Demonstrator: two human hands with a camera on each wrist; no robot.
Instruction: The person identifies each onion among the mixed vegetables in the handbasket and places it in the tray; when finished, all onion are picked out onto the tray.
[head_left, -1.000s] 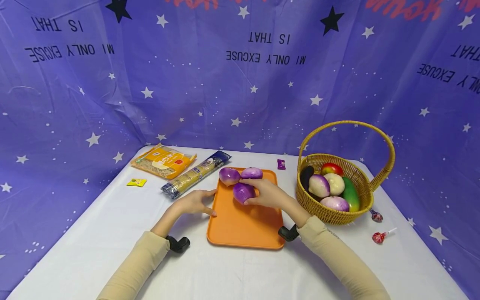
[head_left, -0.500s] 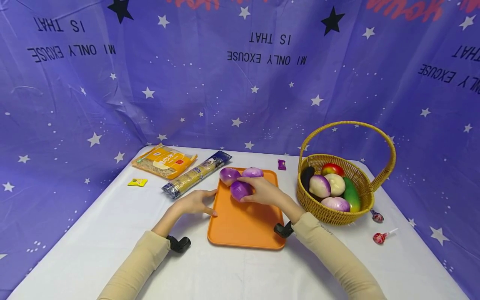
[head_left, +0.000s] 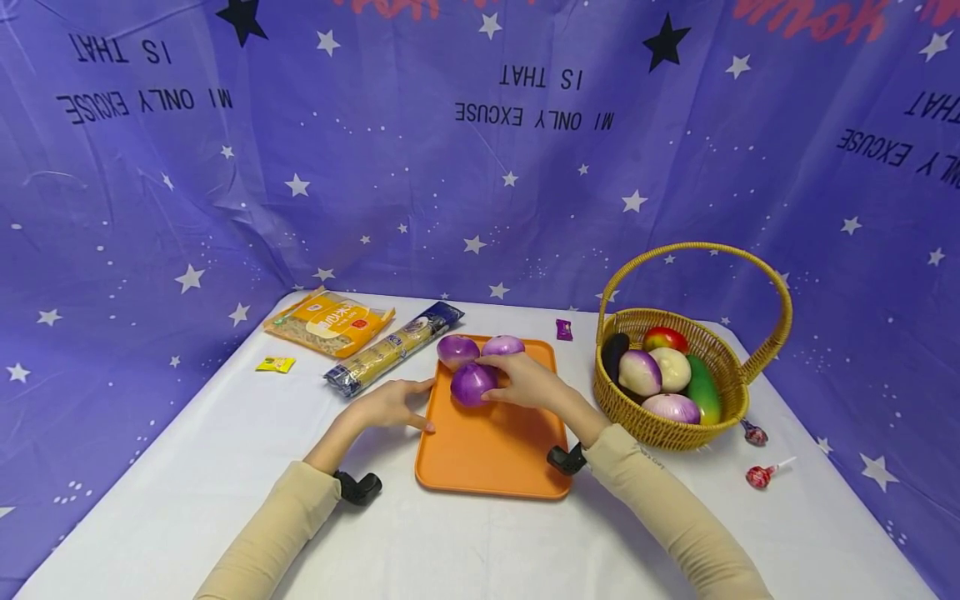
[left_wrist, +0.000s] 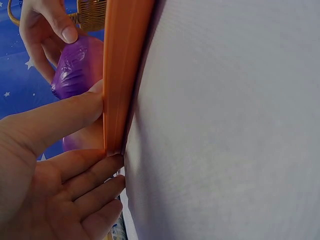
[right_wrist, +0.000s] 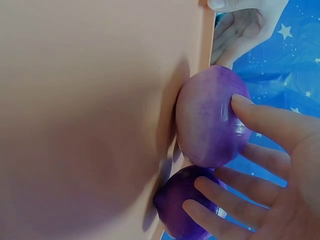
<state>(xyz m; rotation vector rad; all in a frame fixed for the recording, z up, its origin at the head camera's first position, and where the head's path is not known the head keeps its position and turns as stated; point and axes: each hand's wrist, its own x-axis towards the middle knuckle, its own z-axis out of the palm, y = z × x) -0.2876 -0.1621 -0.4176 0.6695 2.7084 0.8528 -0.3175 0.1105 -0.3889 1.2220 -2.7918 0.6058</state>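
Note:
On the orange tray (head_left: 491,458) sit three purple onions. The nearest onion (head_left: 472,385) lies in front of the far-left onion (head_left: 456,351) and the far-right onion (head_left: 502,344). My right hand (head_left: 528,383) touches the nearest onion on its right side; in the right wrist view the thumb rests on this onion (right_wrist: 210,120) while the other fingers extend loosely past it, overlapping another onion (right_wrist: 182,205). At the tray's left edge, my left hand (head_left: 386,406) holds the rim, its thumb over the rim (left_wrist: 117,75) and its fingers along the outside.
A wicker basket (head_left: 637,417) of toy vegetables stands right, with two lollipops (head_left: 759,476) beside it. A pasta pack (head_left: 393,350), an orange food bag (head_left: 330,323) and a yellow candy (head_left: 275,364) lie left. A purple candy (head_left: 564,330) lies behind the tray.
The nearest onion has shifted left on the tray and turned, coming close to the far-left one. My right hand moved slightly left with it, then stayed. The left hand keeps its place.

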